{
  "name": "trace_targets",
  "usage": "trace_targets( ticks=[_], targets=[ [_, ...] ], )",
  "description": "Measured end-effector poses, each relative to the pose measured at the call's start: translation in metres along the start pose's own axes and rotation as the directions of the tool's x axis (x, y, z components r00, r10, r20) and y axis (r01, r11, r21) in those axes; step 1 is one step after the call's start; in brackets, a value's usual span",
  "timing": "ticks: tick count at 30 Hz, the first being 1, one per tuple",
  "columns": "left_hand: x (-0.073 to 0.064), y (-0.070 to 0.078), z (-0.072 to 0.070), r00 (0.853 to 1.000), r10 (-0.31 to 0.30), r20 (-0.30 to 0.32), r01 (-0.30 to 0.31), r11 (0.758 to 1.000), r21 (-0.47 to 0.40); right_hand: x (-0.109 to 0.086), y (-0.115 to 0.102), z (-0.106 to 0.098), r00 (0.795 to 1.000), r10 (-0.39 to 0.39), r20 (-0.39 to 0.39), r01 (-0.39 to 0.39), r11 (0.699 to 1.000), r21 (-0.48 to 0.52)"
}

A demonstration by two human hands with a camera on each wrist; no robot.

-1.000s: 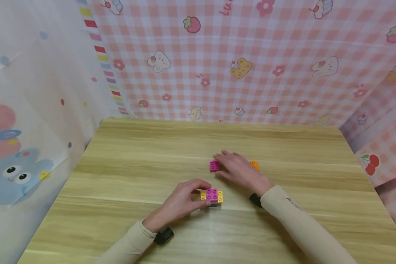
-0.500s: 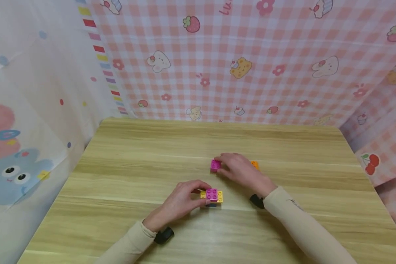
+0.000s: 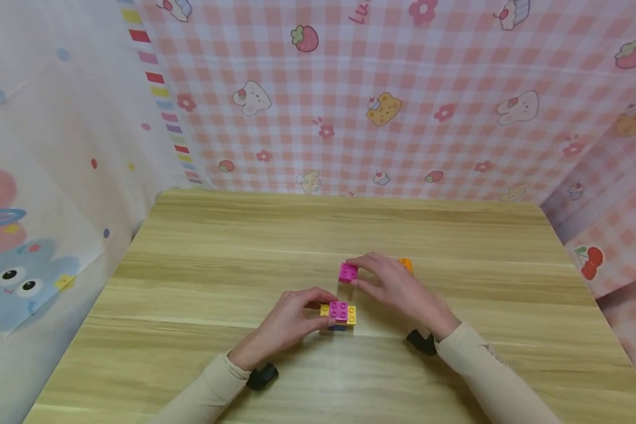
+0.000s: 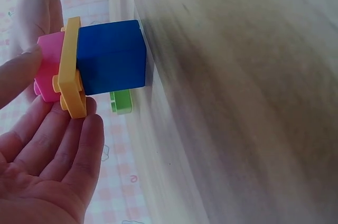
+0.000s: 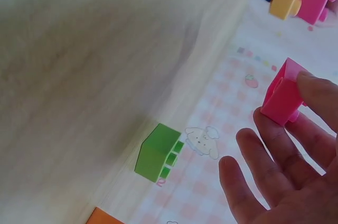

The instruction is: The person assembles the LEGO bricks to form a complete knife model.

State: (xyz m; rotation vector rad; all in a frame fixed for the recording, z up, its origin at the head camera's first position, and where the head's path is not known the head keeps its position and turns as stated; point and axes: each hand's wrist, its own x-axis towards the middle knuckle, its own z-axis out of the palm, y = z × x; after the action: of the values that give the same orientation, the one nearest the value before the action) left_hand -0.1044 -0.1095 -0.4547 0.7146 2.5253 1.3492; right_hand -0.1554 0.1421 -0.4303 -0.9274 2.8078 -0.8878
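My left hand [image 3: 288,321] grips a small stack of toy building bricks by its top, thumb on the near side and fingers on the far side. In the left wrist view the stack has a blue brick [image 4: 112,57] at the bottom, a thin yellow plate brick [image 4: 69,71] in the middle and a pink brick [image 4: 50,65] on top. My right hand [image 3: 397,288] pinches another pink brick [image 3: 348,272] between thumb and fingertips. That loose brick [image 5: 283,94] is raised off the table, with its hollow underside partly showing, just behind the stack.
A green brick [image 5: 159,152] stands on the wooden table [image 3: 233,235] beyond my right hand, which hides it in the head view. Just past that hand is an orange brick [image 3: 406,265]. Patterned cloth [image 3: 350,118] hangs behind the table and on both sides.
My right hand has closed on the loose pink brick, lifted it and drawn it slightly towards the stack. The left hand and its stack stay in place.
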Motion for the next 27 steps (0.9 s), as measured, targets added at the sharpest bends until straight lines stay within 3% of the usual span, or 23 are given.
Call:
trace_targets(
  ticks=[6,18,27],
  targets=[
    [0.000,-0.001,0.001,1.000,-0.002,-0.001,0.002,1.000,-0.006,-0.010,-0.006,-0.001,0.999,0.032,-0.013,-0.031,0.998,0.047],
    [0.001,0.000,0.000,1.000,-0.015,0.005,0.015,1.000,-0.023,-0.024,-0.015,0.002,0.997,-0.049,-0.059,0.056,0.992,0.115],
    [-0.001,0.001,0.000,1.000,-0.023,0.013,0.023,0.998,-0.050,-0.030,-0.022,0.006,0.998,-0.014,-0.063,0.027,0.977,0.210]
  ],
)
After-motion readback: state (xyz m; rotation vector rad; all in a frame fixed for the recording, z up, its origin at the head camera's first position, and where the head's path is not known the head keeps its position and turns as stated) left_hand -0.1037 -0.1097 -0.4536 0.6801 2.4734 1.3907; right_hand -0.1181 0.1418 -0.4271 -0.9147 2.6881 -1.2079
